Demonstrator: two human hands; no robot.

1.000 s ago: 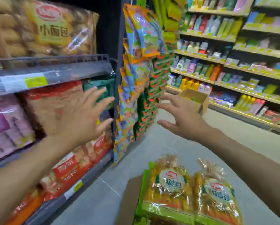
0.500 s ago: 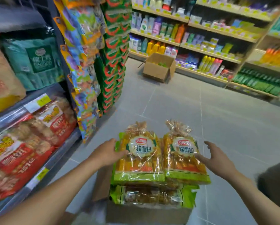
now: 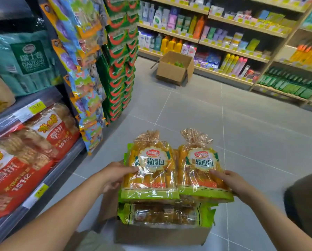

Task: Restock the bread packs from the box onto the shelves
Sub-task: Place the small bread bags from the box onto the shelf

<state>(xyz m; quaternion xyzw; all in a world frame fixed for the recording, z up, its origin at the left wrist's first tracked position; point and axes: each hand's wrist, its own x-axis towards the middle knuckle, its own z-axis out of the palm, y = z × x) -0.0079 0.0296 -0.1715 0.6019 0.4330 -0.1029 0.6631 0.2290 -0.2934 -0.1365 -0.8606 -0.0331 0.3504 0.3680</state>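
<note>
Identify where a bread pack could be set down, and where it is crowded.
Free: grey tiled floor between the brown cardboard box of yellow-green bread packs and the far open cardboard box. Crowded: left metal shelf, filled with red biscuit packs.

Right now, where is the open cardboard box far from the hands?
Head view, upper centre: the far cardboard box sits on the floor in front of the lowest shelf, below the yellow bottles.
</note>
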